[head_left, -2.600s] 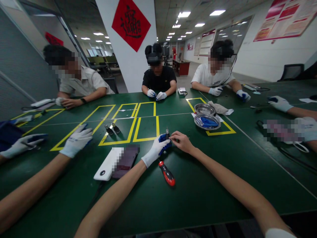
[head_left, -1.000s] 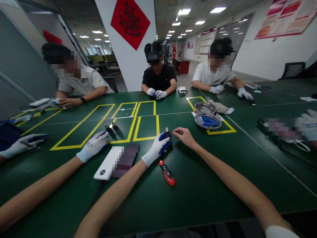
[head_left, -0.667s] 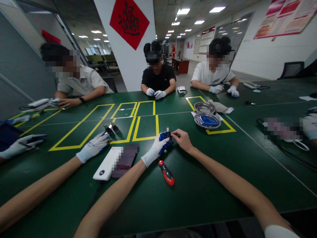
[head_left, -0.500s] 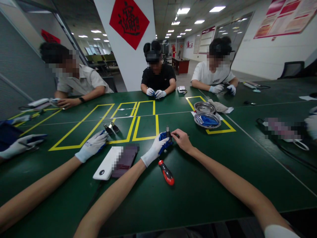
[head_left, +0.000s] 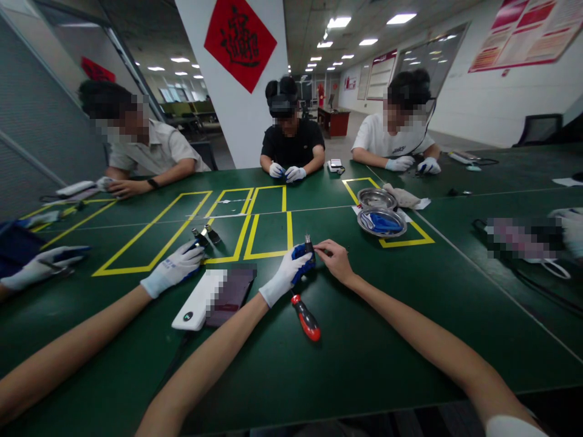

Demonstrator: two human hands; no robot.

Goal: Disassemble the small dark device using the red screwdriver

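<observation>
My left hand (head_left: 286,270), in a white glove with blue palm, is closed around a small black cylindrical connector (head_left: 310,246) with a metal tip pointing up. Bare, my right hand (head_left: 336,260) has its thumb and forefinger pinched together against the connector's right side; anything between those fingertips is too small to make out. Just below my left hand, a red-and-black screwdriver (head_left: 306,318) lies on the green table, its shaft running up under the glove.
Left of my forearm lie a white power bank (head_left: 200,300) and a dark phone (head_left: 234,297). A co-worker's gloved hand (head_left: 175,267) touches two similar black connectors (head_left: 212,234). Metal bowls (head_left: 381,232) stand beyond my right hand, one holding blue-and-white material. Yellow tape marks the table (head_left: 410,315).
My left hand keeps its hold on the connector, while my right fingertips stay against its side with barely any shift. The co-worker's gloved hand has moved slightly right, onto one black connector.
</observation>
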